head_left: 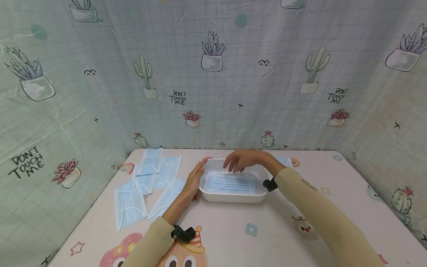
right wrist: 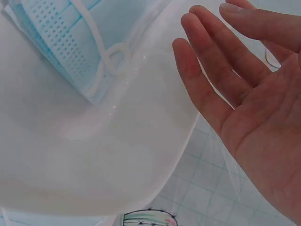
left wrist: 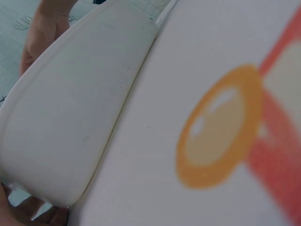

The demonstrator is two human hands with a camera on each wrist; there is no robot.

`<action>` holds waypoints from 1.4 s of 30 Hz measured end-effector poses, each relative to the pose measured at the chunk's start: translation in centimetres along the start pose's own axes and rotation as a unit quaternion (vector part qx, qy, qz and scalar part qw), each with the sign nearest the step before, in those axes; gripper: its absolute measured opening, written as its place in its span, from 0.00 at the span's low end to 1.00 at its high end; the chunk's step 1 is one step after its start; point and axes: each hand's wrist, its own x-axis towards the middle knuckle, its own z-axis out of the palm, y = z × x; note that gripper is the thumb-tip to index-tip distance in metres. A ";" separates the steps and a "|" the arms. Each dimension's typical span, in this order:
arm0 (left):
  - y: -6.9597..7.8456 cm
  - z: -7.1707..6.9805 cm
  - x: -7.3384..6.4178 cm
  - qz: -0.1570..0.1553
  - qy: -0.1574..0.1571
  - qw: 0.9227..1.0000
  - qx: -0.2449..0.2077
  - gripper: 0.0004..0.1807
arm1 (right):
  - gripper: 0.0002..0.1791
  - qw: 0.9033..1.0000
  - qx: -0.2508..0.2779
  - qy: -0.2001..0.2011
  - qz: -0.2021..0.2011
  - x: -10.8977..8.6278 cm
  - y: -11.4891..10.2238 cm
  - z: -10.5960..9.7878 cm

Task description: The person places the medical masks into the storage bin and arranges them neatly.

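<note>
A white plastic container (head_left: pixel 233 198) stands on the table, with blue pleated face masks (head_left: pixel 231 184) lying flat inside; their stacked edges (right wrist: pixel 70 52) show in the right wrist view. My left hand (head_left: pixel 192 180) holds the container's left end, and its fingers (left wrist: pixel 54 216) touch the outer wall low down in the left wrist view. Over the container's back part hovers my right hand (head_left: pixel 245 160), its fingers loosely bent and holding nothing. In the right wrist view the right palm (right wrist: pixel 263 117) faces the camera, apart from the masks.
Several loose face masks (head_left: pixel 130 204) lie spread and overlapping to the left of the container. Part of another mask (head_left: pixel 285 161) shows behind its right end. A patterned cloth (head_left: pixel 240 100) hangs around the table's back and sides.
</note>
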 end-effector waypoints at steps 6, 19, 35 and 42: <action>0.0 0.0 -0.1 -0.001 -0.001 1.000 0.002 0.27 | 0.23 0.999 0.013 0.023 -0.038 -1.4 -0.2 -0.2; -0.1 0.0 -0.1 -0.001 0.002 1.000 0.010 0.27 | 0.21 0.986 0.059 0.128 -0.090 -6.1 0.5 -0.2; 0.3 0.0 -0.2 -0.001 0.001 1.000 0.000 0.27 | 0.20 0.964 0.069 0.249 -0.058 -11.9 3.3 0.4; 0.2 0.0 -0.2 0.016 0.001 1.000 0.005 0.27 | 0.20 0.949 0.102 0.295 -0.043 -13.7 5.3 0.7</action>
